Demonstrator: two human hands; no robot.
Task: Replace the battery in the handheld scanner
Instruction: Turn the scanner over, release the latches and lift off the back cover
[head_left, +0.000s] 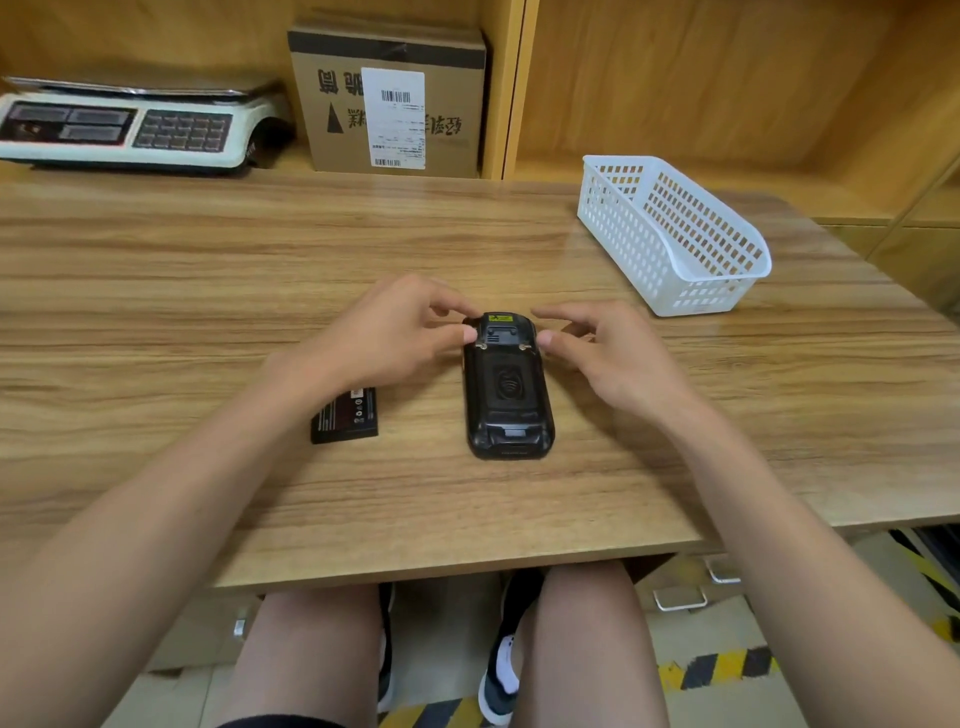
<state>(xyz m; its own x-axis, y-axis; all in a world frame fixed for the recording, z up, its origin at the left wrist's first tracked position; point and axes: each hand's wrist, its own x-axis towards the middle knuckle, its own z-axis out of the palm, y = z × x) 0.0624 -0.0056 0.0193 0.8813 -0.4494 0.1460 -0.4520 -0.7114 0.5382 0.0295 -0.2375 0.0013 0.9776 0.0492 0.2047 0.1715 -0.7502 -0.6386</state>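
The black handheld scanner lies face down in the middle of the wooden table, its back cover on. My left hand touches the scanner's far left corner with thumb and fingertips. My right hand is at the far right corner, thumb against the scanner's side, fingers spread above it. A loose black battery with white and red print lies flat on the table just left of the scanner, partly under my left wrist.
A white plastic basket stands at the right rear of the table. A weighing scale and a cardboard box sit on the shelf behind. The table's front edge is close to my knees.
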